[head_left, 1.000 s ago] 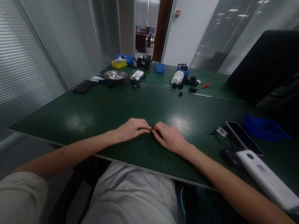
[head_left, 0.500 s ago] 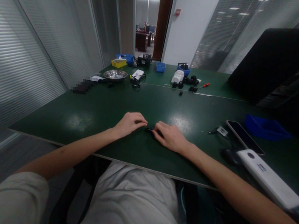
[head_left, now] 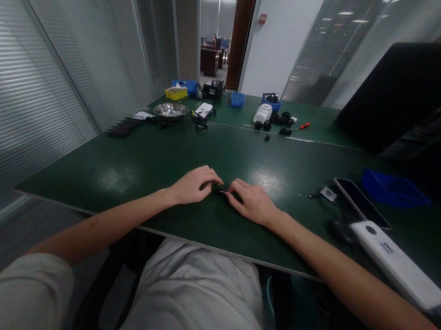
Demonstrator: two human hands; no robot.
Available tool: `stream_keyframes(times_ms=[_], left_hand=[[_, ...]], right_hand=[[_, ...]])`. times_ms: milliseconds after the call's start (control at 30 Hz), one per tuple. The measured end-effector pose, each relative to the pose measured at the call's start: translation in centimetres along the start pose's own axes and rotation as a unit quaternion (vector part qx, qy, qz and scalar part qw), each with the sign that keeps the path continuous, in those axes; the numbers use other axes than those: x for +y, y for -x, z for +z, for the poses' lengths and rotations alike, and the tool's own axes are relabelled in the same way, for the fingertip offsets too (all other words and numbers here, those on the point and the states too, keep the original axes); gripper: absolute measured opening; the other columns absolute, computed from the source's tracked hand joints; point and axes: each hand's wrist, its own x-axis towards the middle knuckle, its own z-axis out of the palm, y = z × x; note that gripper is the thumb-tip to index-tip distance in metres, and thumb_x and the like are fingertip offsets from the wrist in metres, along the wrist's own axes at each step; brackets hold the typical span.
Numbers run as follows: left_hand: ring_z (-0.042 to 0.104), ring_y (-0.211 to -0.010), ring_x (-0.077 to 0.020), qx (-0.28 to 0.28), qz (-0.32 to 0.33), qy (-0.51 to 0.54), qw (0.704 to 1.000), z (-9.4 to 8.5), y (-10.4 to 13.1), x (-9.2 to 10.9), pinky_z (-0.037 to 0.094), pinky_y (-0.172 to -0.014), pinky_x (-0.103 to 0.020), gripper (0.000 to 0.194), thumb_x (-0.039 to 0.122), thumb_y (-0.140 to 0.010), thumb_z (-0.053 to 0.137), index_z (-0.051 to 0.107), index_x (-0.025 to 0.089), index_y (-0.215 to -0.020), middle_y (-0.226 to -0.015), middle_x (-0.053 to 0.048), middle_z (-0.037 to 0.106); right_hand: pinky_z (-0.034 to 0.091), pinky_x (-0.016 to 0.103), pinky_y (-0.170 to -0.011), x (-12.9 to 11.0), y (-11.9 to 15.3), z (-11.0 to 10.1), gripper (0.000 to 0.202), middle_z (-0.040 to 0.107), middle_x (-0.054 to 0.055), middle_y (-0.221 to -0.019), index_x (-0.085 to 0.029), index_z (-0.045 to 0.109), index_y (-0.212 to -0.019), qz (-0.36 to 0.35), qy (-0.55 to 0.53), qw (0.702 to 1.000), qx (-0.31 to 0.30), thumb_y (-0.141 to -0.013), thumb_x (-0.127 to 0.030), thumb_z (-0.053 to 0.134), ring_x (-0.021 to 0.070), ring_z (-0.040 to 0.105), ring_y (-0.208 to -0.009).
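Near the front edge of the green table (head_left: 189, 148), a small dark object (head_left: 220, 191) lies between my two hands. My right hand (head_left: 251, 202) has its thumb and fingers pinched on the right end of this object. From the left, my left hand (head_left: 196, 185) reaches it, fingers curved over and thumb beneath, with a gap between thumb and fingers. The fingertips of my left hand are at the object's left end; whether they grip it is too small to tell.
On the right are a blue tray (head_left: 393, 191), a phone (head_left: 361, 203), a white device (head_left: 397, 263) and a tagged cable (head_left: 328, 194). Farther back stand a metal bowl (head_left: 171, 111), a yellow bin (head_left: 175, 93), small blue bins, black parts and an orange-handled screwdriver (head_left: 305, 126).
My left hand has moved slightly right, so its fingertips reach the dark object. My right hand stays in nearly the same place.
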Motion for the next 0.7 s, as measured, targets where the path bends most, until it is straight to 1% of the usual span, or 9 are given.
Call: stream_keyframes(times_ms=[100,200,300,467,600,700], left_hand=[[0.060,-0.108,-0.0252,-0.043,0.026,0.005,0.999,-0.15,-0.06,0.49,0.047,-0.100,-0.040,0.026,0.022,-0.096,0.061,0.070,0.019,-0.120,-0.115,-0.010,0.070],[0.060,-0.107,-0.0251,-0.055,0.031,0.001,0.998,-0.07,-0.20,0.51,0.047,-0.098,-0.040,0.022,0.031,-0.097,0.064,0.071,0.019,-0.115,-0.112,-0.010,0.070],[0.060,-0.112,-0.0253,-0.038,0.026,-0.002,0.999,-0.03,-0.25,0.39,0.047,-0.102,-0.041,0.018,0.028,-0.098,0.063,0.070,0.019,-0.112,-0.115,-0.010,0.069],[0.059,-0.117,-0.0264,-0.015,0.009,-0.011,1.000,-0.16,-0.13,0.69,0.046,-0.107,-0.043,0.017,0.022,-0.094,0.062,0.070,0.019,-0.110,-0.120,-0.011,0.067],[0.059,-0.118,-0.0260,-0.030,0.015,-0.006,0.999,-0.24,-0.11,0.90,0.046,-0.107,-0.042,0.023,0.020,-0.095,0.059,0.069,0.019,-0.116,-0.122,-0.010,0.068],[0.060,-0.117,-0.0260,-0.043,0.019,-0.007,0.999,-0.23,-0.12,0.88,0.046,-0.106,-0.041,0.025,0.021,-0.095,0.061,0.068,0.019,-0.119,-0.122,-0.010,0.068]], right_hand=[[0.031,0.028,-0.064,0.06,0.06,-0.05,0.024,0.065,0.005,-0.098,-0.021,0.059,-0.106,-0.003,-0.008,1.000,0.003,-0.106,-0.041,0.044,0.0148,0.056,-0.071],[0.031,0.028,-0.064,0.11,0.06,-0.05,0.024,0.065,0.004,-0.098,-0.021,0.059,-0.106,-0.003,-0.007,1.000,0.003,-0.106,-0.041,0.044,0.0145,0.056,-0.071],[0.031,0.028,-0.064,0.13,0.04,0.00,0.024,0.065,0.004,-0.097,-0.022,0.058,-0.105,-0.002,-0.002,1.000,0.003,-0.106,-0.041,0.044,0.0145,0.056,-0.071],[0.030,0.028,-0.064,0.09,0.04,-0.01,0.025,0.065,0.004,-0.096,-0.021,0.059,-0.104,-0.001,-0.003,1.000,0.005,-0.106,-0.041,0.044,0.0147,0.056,-0.071],[0.031,0.028,-0.064,0.12,0.07,-0.08,0.024,0.065,0.004,-0.097,-0.021,0.059,-0.104,-0.002,-0.006,1.000,0.002,-0.105,-0.041,0.045,0.0145,0.056,-0.071],[0.032,0.028,-0.065,0.14,0.09,-0.07,0.023,0.065,0.004,-0.097,-0.021,0.059,-0.105,-0.002,-0.009,1.000,0.004,-0.105,-0.040,0.046,0.0143,0.056,-0.071]])
